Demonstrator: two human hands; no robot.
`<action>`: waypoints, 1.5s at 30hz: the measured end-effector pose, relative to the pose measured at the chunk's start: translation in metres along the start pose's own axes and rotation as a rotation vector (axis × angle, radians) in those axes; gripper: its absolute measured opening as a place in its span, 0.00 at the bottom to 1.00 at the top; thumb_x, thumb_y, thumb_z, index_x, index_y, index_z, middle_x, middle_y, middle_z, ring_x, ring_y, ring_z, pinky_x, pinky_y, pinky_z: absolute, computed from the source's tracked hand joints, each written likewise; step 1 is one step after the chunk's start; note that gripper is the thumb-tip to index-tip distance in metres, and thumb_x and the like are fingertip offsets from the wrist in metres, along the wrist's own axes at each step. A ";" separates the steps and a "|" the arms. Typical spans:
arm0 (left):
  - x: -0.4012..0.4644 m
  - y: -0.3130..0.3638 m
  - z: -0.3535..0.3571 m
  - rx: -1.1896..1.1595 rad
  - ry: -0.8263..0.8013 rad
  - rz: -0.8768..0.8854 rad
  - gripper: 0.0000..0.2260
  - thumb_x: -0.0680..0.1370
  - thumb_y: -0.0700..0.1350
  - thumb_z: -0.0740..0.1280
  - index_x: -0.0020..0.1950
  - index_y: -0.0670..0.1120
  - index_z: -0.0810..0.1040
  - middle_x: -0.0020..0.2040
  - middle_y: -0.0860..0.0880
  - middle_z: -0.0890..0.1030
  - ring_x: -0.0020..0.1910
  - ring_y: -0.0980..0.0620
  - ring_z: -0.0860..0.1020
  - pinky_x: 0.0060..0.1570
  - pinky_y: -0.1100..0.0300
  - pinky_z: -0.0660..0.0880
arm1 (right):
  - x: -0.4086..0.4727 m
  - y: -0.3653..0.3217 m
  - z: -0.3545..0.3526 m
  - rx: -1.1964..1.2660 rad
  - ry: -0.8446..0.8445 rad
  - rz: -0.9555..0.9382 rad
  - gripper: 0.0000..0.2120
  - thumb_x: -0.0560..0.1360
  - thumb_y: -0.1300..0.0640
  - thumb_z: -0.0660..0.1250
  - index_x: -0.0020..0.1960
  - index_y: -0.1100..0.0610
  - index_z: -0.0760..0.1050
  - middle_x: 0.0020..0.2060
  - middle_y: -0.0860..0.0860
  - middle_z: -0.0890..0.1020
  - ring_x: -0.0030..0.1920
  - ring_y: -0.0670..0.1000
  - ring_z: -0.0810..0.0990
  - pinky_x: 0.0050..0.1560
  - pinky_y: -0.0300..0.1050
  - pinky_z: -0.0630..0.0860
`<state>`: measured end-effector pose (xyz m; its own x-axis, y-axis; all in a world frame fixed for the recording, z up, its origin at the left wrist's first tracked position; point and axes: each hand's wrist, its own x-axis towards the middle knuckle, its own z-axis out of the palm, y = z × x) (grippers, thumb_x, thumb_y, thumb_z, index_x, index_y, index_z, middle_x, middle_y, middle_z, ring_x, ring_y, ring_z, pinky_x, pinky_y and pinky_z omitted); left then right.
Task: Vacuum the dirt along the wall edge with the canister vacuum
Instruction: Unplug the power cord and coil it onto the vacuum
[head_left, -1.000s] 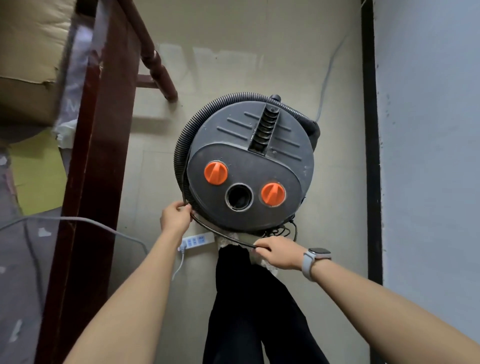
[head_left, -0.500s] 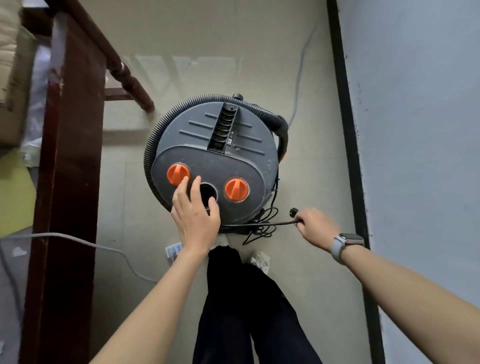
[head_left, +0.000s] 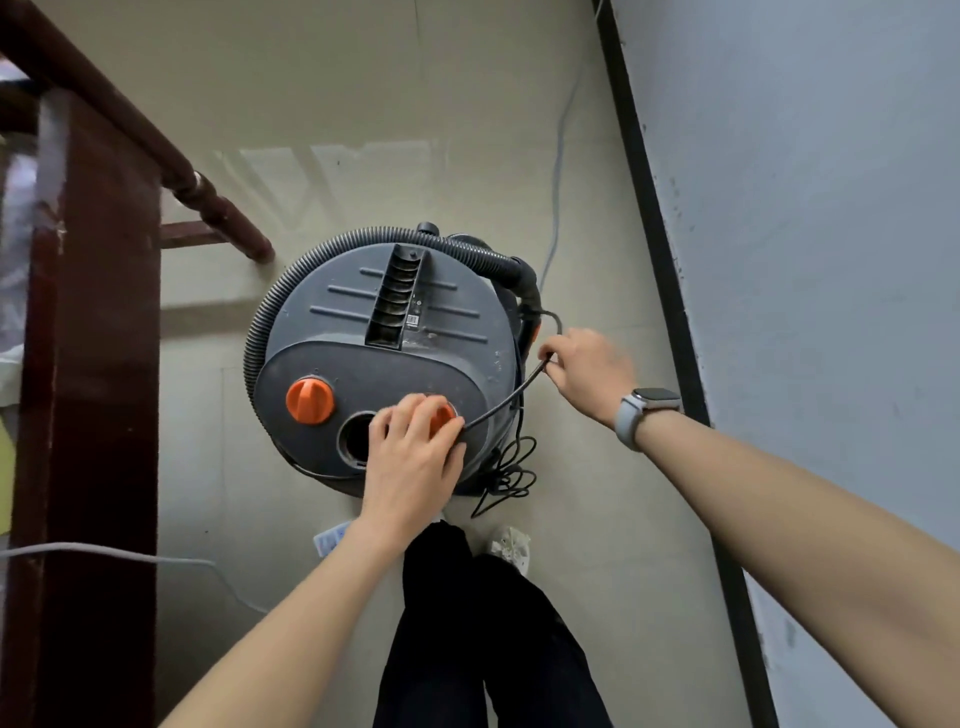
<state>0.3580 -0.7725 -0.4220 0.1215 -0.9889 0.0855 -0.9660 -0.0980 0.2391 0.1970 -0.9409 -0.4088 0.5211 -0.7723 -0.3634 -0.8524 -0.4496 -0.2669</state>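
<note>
Head view. Canister vacuum (head_left: 384, 358) stands on the tiled floor (head_left: 467, 104), lid up, directly in front of the person's legs (head_left: 483, 639). Corrugated hose (head_left: 291, 291) is wrapped round the drum, its end tucked at the far right side. Left hand (head_left: 415, 457) rests on the lid, fingers curled over the right orange knob (head_left: 441, 413) and apparently gripping it; the left orange knob (head_left: 310, 401) and the open round port (head_left: 357, 435) between them are exposed. Right hand (head_left: 589, 371) pinches the black power cord (head_left: 504, 402), held taut across the lid's right edge. The remaining cord lies in a tangled heap (head_left: 511, 475) on the floor at the drum's near right.

Risks (judgement): pulling the cord while the heap is knotted could tighten the tangle or drag the canister; the heap sits just beside the feet, a trip hazard. Nothing is plugged into the port, and the hose is not yet unwound, so suction work has not begun.

Edges and room: the wall (head_left: 805, 260) with its black skirting (head_left: 654, 234) runs close on the right; only a narrow strip of floor separates it from the drum. Dark wooden furniture (head_left: 93, 364) bounds the left. A grey cable (head_left: 558, 171) trails along the floor near the skirting, and a white one (head_left: 130, 556) lies near left. Open floor lies mostly beyond the canister.
</note>
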 end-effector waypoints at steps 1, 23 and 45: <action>-0.005 0.000 0.002 -0.017 0.000 0.020 0.12 0.66 0.43 0.76 0.48 0.45 0.83 0.54 0.43 0.80 0.58 0.44 0.70 0.54 0.49 0.64 | 0.003 -0.002 0.003 0.065 -0.029 0.027 0.11 0.78 0.60 0.58 0.56 0.55 0.77 0.52 0.54 0.79 0.55 0.56 0.74 0.50 0.49 0.74; -0.031 0.003 0.026 0.092 -0.065 0.283 0.13 0.67 0.41 0.67 0.50 0.47 0.82 0.58 0.46 0.80 0.63 0.45 0.69 0.60 0.48 0.63 | 0.006 0.013 0.068 0.950 -0.113 0.637 0.16 0.76 0.67 0.53 0.37 0.53 0.73 0.29 0.52 0.73 0.30 0.50 0.67 0.29 0.38 0.65; 0.032 0.010 0.056 0.185 0.116 0.085 0.18 0.73 0.48 0.64 0.62 0.48 0.79 0.67 0.43 0.74 0.69 0.43 0.66 0.67 0.37 0.59 | 0.034 0.026 0.129 1.002 -0.340 0.386 0.17 0.81 0.56 0.57 0.66 0.64 0.68 0.60 0.61 0.77 0.60 0.57 0.76 0.58 0.49 0.72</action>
<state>0.3396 -0.8117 -0.4714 0.0531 -0.9761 0.2109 -0.9980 -0.0445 0.0454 0.1982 -0.9204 -0.5431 0.3451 -0.5508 -0.7600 -0.6201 0.4741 -0.6251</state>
